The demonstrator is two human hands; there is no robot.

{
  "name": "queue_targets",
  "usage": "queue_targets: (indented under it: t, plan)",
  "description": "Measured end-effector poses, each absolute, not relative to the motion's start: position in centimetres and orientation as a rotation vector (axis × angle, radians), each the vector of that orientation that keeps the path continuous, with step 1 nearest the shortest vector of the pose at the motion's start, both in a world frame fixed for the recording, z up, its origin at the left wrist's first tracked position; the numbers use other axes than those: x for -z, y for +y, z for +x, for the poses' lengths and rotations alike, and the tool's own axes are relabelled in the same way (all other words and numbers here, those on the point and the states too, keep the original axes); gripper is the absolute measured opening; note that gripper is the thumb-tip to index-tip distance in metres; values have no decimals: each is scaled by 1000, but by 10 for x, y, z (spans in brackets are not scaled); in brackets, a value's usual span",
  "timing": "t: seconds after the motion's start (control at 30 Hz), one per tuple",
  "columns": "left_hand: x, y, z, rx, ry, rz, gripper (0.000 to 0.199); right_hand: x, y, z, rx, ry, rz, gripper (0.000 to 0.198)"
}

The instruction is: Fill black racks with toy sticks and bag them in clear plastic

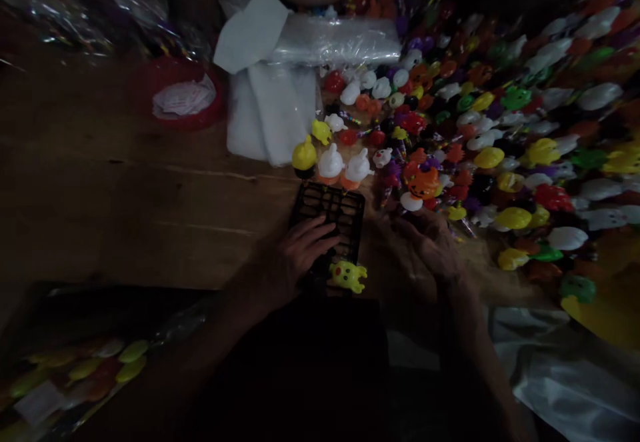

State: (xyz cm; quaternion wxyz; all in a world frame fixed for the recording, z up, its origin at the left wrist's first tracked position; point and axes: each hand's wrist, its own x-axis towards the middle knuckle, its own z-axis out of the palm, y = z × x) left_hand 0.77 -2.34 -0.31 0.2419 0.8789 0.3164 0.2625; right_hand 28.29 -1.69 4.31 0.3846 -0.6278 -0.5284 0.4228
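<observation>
A black plastic grid tray (334, 207) lies on the wooden table in front of me. My left hand (298, 255) rests flat on its near left part, fingers spread. A yellow toy figure (349, 275) sits at the tray's near edge, just right of that hand. Three toys stand in a row at the tray's far edge: a yellow one (305, 157) and two white ones (331, 163). My right hand (429, 247) lies to the right of the tray, fingers reaching toward an orange pumpkin toy (423, 183); it is dark and seems to hold nothing.
A big heap of small coloured toys (505, 135) covers the table's right half. White plastic bags (273, 105) and a red bowl (176, 92) lie at the back. A packed bag of toys (75, 372) lies near left. A person sits across, top centre.
</observation>
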Motion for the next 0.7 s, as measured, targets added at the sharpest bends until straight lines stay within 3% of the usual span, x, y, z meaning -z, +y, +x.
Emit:
queue_targets:
  t: [0.33,0.53,0.7]
  plan:
    - [8,-23,11,-797,891,2451,37,-25,-18,226,-633,-1344,-1599,28]
    - [9,-23,12,-807,869,2426,39,-16,4,223,-822,-1044,-1525,23]
    - [7,-24,12,-763,887,2410,39,-5,14,222,-694,-1095,-1512,26]
